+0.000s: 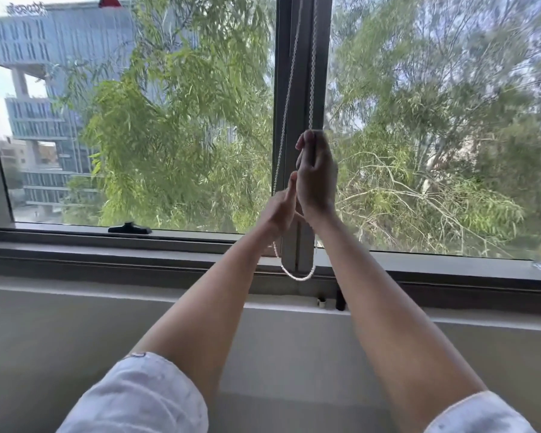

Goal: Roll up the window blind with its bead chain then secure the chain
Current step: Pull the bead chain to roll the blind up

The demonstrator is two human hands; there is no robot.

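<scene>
Bead chain [286, 98]: hangs along the mullion [303, 73] at 12 o'clock, loop at the sill. Right hand [316, 176] clenched on its right strand; left hand [278, 210] grip unclear. Step: hauling. Next: left hand takes over below.

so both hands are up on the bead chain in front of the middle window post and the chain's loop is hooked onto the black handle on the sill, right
Not quite. In the head view the bead chain loop hangs free below the hands, in front of the window post, not hooked on the black handle, which sits well to the left. The right hand and left hand are up at the chain.
</scene>
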